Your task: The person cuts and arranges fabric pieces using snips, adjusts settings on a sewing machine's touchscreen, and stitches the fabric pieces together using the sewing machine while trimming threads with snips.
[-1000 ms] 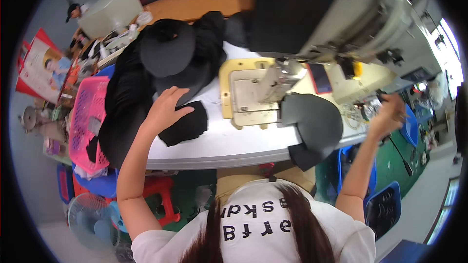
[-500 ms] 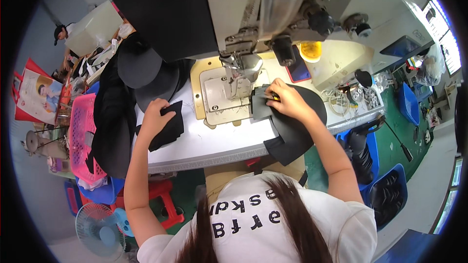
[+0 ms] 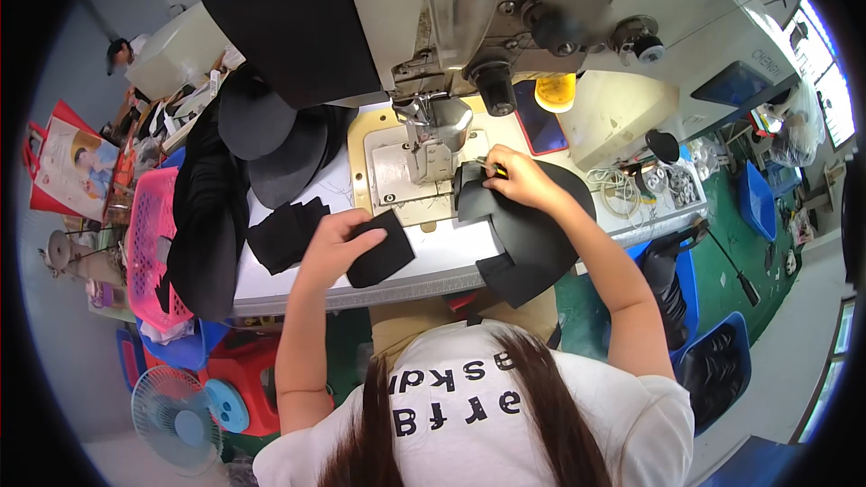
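My left hand (image 3: 337, 248) pinches a black square piece of fabric (image 3: 386, 251) above the front edge of the white sewing table. Beside it lies a pile of similar black pieces (image 3: 281, 236). My right hand (image 3: 519, 178) is closed round a small black-and-yellow tool (image 3: 498, 170), mostly hidden by the fingers. It rests on a large curved black panel (image 3: 550, 216), whose left end has a small dark piece (image 3: 469, 182) on it. That end lies just right of the sewing machine's presser foot (image 3: 431, 158), apart from the needle area.
The sewing machine (image 3: 586, 27) overhangs the table. Black rounded panels (image 3: 257, 113) are heaped at the left, next to a pink basket (image 3: 152, 243). A yellow cup (image 3: 555, 93), a dark flat device (image 3: 541, 122) and coiled cable (image 3: 613, 194) sit right. Another person (image 3: 126, 54) is far left.
My left hand has come away from the pile, moving right with one black square piece. My right hand and the curved panel have shifted slightly left in view.
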Demonstrator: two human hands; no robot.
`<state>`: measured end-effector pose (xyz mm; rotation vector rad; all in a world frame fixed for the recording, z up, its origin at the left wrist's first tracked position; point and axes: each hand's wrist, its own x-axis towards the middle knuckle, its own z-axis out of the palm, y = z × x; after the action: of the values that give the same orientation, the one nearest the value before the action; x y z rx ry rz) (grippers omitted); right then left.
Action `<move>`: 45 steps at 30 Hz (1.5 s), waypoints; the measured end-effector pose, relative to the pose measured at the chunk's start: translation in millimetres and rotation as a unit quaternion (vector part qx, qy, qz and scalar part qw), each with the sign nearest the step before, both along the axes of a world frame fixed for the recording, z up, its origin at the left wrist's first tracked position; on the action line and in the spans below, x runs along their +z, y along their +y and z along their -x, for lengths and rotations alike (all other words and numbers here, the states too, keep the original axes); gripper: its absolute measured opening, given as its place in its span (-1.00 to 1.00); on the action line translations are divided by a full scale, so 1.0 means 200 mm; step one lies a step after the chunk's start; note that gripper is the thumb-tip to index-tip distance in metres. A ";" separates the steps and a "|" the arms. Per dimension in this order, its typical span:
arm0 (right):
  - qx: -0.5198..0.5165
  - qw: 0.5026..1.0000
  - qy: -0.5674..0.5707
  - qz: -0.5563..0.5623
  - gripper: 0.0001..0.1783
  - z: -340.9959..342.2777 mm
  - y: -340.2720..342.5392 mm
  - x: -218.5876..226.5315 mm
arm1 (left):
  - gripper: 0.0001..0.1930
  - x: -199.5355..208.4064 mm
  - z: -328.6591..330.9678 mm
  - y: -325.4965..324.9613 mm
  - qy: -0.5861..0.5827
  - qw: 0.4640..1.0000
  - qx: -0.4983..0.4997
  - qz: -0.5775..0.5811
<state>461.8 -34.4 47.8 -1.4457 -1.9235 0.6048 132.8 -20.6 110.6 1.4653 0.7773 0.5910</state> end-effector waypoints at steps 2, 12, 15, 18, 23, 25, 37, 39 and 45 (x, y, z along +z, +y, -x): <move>-0.029 0.998 0.037 -0.034 -0.76 0.01 -0.03 -0.05 | -0.89 -0.07 -0.09 0.01 -0.004 0.997 -0.015 0.070; -0.049 0.985 0.000 -0.166 -0.66 0.04 -0.32 -0.08 | -0.85 -0.10 -0.32 0.03 -0.025 0.991 -0.111 0.072; -0.116 0.982 0.050 -0.138 -0.65 0.03 -0.30 -0.08 | -0.83 -0.07 -0.35 0.04 -0.025 0.986 -0.129 0.106; -0.095 0.985 0.002 -0.142 -0.71 -0.01 -0.31 0.05 | -0.83 -0.16 -0.44 0.09 -0.012 0.990 -0.122 0.072; -0.134 0.971 0.022 -0.197 -0.78 -0.11 -0.44 0.49 | -0.82 -0.16 -0.51 0.12 -0.027 0.985 -0.163 0.055; -0.172 0.967 -0.025 -0.186 -0.82 -0.09 -0.44 0.57 | -0.83 -0.16 -0.55 0.11 -0.014 0.975 -0.200 0.095; -0.122 0.965 -0.096 -0.214 -0.88 -0.03 -0.30 0.59 | -0.87 0.14 -0.31 -0.01 -0.072 0.978 -0.190 -0.057; -0.117 0.971 -0.087 -0.187 -0.88 -0.05 -0.34 0.64 | -0.78 0.00 -0.41 0.00 0.017 0.986 -0.156 0.048; -0.092 0.983 -0.047 -0.149 -0.77 -0.07 -0.62 0.79 | -0.82 -0.42 -0.71 0.08 -0.039 0.950 -0.217 0.222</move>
<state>474.9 -159.4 205.2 -1.4555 -1.8316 0.1566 275.5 -5.2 26.8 1.1341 0.4619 0.1220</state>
